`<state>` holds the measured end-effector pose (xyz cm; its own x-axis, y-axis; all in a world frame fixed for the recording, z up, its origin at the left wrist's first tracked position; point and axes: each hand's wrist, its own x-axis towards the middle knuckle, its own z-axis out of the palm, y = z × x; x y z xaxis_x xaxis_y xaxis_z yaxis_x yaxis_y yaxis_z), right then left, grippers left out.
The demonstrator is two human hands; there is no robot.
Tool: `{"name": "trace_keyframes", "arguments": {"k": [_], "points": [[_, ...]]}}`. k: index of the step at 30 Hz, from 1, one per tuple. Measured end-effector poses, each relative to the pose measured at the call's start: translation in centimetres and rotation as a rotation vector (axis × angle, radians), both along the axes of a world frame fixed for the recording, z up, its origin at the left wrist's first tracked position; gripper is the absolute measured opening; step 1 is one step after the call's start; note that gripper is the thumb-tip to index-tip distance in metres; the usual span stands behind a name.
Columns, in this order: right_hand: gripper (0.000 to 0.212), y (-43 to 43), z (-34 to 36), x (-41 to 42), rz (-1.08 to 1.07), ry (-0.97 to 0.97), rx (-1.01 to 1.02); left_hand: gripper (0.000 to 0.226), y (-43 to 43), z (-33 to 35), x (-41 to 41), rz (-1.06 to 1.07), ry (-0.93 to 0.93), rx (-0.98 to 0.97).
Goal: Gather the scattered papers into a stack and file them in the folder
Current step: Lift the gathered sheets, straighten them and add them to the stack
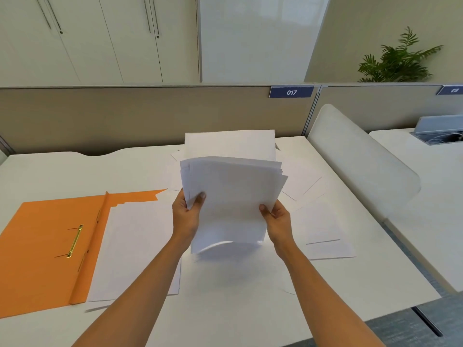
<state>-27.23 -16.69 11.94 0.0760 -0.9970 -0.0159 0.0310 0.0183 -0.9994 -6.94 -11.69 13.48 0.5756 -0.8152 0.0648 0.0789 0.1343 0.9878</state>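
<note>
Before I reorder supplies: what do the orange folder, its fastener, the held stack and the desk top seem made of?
The orange folder looks like thin matte card, creased at the spine. The fastener is probably brass-coloured metal, by its glint. The stack is plain white paper; its lower edge curls. The desk top is smooth off-white, perhaps laminate; its core is unseen.

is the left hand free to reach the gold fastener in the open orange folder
Probably not yet: the left hand grips the stack of white papers, though nothing covers the gold metal fastener.
</note>
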Motion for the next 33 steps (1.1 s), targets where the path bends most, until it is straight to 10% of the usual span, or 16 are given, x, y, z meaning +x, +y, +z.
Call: {"name": "trace_keyframes", "arguments": {"k": [7,23,29,33], "points": [[0.030,0.1,2.2,-0.4,0.015,-0.060,-0.103,0.050,0.6,1.8,0.4,0.002,-0.039,-0.143],[0.023,0.7,-0.8,-1.0,0.002,0.184,0.042,0.033,0.9,-1.0,-0.9,-0.056,0.015,0.057],[0.024,2.0,-5.8,-2.6,0.108,0.422,0.185,0.033,2.2,-7.2,-0.7,-0.208,-0.311,0.507],[0.020,2.2,-6.9,-2.6,0.097,0.503,0.111,0.031,3.4,-8.6,0.7,-0.212,-0.340,0.479]]}}
